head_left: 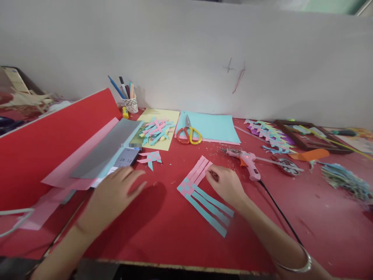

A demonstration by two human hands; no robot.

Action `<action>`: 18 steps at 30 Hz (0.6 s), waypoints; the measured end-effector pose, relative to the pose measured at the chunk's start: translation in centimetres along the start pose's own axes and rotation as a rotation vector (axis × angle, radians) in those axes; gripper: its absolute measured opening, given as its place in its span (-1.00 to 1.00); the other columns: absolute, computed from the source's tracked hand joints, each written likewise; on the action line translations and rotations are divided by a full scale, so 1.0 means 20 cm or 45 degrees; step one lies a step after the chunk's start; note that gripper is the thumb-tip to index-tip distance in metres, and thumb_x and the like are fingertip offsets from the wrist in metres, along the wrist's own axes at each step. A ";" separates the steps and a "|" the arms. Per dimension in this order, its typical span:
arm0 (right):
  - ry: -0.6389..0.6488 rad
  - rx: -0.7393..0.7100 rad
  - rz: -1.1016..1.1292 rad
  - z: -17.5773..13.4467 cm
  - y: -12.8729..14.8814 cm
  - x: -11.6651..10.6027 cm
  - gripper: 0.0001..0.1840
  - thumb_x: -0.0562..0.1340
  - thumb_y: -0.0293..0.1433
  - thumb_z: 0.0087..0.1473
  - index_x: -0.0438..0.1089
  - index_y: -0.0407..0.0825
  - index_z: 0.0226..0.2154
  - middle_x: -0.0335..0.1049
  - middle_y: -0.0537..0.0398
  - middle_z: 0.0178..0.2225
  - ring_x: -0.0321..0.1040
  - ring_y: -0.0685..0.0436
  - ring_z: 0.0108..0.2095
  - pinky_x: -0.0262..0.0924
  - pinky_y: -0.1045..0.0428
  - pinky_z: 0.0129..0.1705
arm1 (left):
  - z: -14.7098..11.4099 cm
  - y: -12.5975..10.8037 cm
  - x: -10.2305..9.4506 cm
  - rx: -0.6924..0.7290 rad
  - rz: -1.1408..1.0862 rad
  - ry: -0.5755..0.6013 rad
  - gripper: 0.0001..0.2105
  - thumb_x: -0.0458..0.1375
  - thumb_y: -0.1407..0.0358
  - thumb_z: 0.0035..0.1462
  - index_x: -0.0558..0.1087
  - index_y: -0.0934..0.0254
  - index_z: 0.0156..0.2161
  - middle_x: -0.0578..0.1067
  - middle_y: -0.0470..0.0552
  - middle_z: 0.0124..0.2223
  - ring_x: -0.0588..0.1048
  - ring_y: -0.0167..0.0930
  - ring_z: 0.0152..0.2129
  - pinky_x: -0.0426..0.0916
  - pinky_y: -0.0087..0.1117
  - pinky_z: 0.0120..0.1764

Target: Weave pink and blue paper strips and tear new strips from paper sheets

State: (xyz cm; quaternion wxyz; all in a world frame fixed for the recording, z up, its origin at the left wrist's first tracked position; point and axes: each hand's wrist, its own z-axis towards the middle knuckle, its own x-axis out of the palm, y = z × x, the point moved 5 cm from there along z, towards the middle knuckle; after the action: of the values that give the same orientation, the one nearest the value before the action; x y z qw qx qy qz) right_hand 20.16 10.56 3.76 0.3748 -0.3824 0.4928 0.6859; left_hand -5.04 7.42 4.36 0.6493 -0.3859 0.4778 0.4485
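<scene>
My left hand (116,192) hovers over the left of the table, fingers spread and nothing in them, beside a phone (128,157) showing a timer. My right hand (225,183) is curled closed at the edge of a woven paper piece (186,186); whether its fingertips grip anything is hidden. Pink strips (200,170) run up from the piece's checkered corner, and blue strips (210,210) fan out toward the lower right. A smaller woven pink-and-blue piece (151,156) lies just past my left hand.
Scissors (189,134) rest on blue paper (214,124). Cut strips (157,130) are heaped on a yellow sheet (166,145). A pink glue gun (247,161) with a black cord lies right. Left are paper sheets (107,146) and a red board (72,120); a pen cup (131,104) stands behind.
</scene>
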 end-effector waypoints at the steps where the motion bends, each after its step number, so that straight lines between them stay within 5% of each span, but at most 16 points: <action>1: 0.002 0.000 0.001 0.00 0.00 0.00 -0.79 -0.01 -0.37 -0.10 0.12 -0.05 -0.68 0.09 0.20 -0.70 -0.05 0.08 -0.67 -0.19 0.15 -0.57 | -0.04 0.08 0.00 -0.136 0.035 0.004 -0.69 -0.15 0.15 0.09 0.36 0.21 -0.21 0.46 0.04 -0.32 0.43 -0.27 -0.35 0.28 -0.31 -0.37; 3: -0.001 0.005 -0.001 0.00 0.00 0.00 -0.79 -0.01 -0.37 -0.10 0.12 -0.04 -0.68 0.08 0.20 -0.71 -0.05 0.08 -0.67 -0.19 0.15 -0.57 | -0.12 0.21 0.01 -0.369 0.101 0.116 -0.67 -0.14 0.12 0.07 0.35 0.18 -0.17 0.46 0.02 -0.38 0.43 -0.26 -0.45 0.25 -0.31 -0.46; 7: 0.007 0.007 0.005 0.00 0.00 0.00 -0.79 -0.01 -0.37 -0.09 0.15 -0.04 -0.67 0.09 0.20 -0.70 -0.04 0.08 -0.66 -0.17 0.15 -0.57 | -0.17 0.29 0.03 -0.417 0.118 0.165 -0.67 -0.14 0.11 0.05 0.35 0.12 -0.16 0.45 0.00 -0.37 0.44 -0.25 -0.39 0.25 -0.33 -0.40; 14: 0.003 -0.003 -0.005 0.00 -0.01 0.00 -0.78 -0.02 -0.36 -0.08 0.16 -0.04 -0.67 0.11 0.19 -0.70 -0.01 0.07 -0.66 -0.16 0.14 -0.56 | -0.17 0.26 0.00 -0.442 0.130 -0.041 -0.61 -0.12 0.07 0.05 0.27 0.21 -0.07 0.43 0.03 -0.28 0.41 -0.24 -0.33 0.26 -0.27 -0.31; 18: 0.005 0.001 -0.020 0.00 0.00 0.00 -0.78 -0.02 -0.38 -0.09 0.14 -0.04 -0.68 0.08 0.20 -0.70 -0.04 0.08 -0.66 -0.17 0.14 -0.57 | -0.10 0.08 -0.01 -0.150 -0.159 -0.020 -0.62 -0.17 0.07 0.08 0.29 0.21 -0.11 0.43 0.04 -0.21 0.41 -0.32 -0.28 0.28 -0.36 -0.27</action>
State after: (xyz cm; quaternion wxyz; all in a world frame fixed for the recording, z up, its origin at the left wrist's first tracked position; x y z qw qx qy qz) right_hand 20.22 10.60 3.77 0.3793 -0.3874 0.4909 0.6819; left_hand -7.04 6.03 3.92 0.6560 -0.4489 0.4206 0.4374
